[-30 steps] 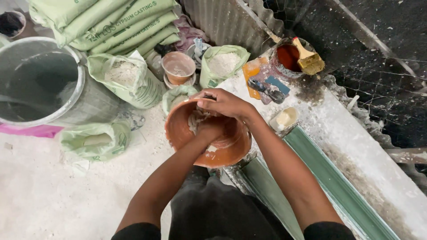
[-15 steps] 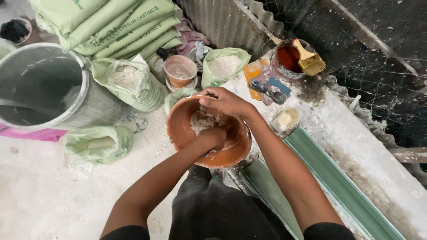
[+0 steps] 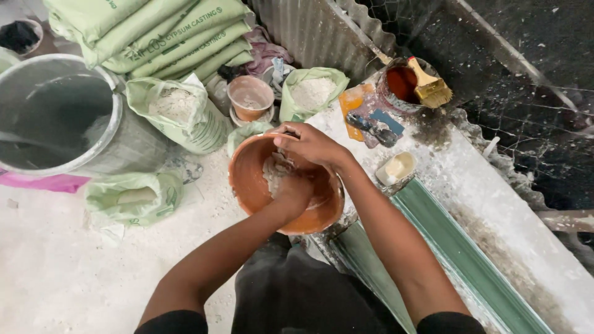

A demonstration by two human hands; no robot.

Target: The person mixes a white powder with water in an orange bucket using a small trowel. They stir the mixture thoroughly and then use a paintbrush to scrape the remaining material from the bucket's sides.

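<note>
You're kneading wet white plaster (image 3: 275, 173) in the orange bowl (image 3: 247, 185) between floor and bench, left hand (image 3: 291, 192) clenching the lumpy mass inside, right hand (image 3: 309, 143) gripping the far rim, mixing looking partway, lumps remaining.

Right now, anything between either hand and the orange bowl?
Nothing visible. The left hand is inside the orange bowl, in the whitish mix; the right hand rests on the far rim, already in contact.
</note>
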